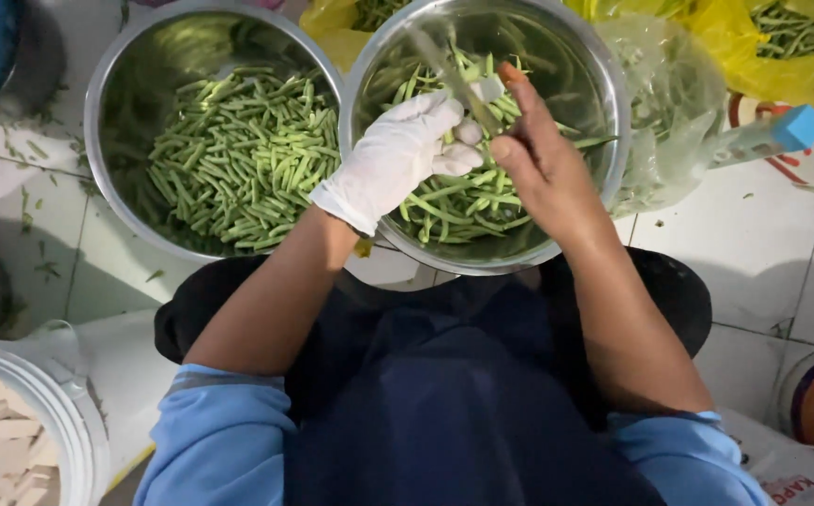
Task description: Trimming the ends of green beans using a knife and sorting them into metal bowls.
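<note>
Over the right steel bowl [604, 112], gloved left hand [397, 155] clenched, right hand [538, 155] fingers grasping knife [458, 80], rim near.

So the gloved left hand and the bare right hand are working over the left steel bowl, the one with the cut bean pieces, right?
Not quite. In the head view the gloved left hand and bare right hand are over the right steel bowl, which holds longer whole beans. The cut bean pieces sit in the left steel bowl.

Shiny metal bowl [604, 122], matt cloth glove [393, 159]
</note>
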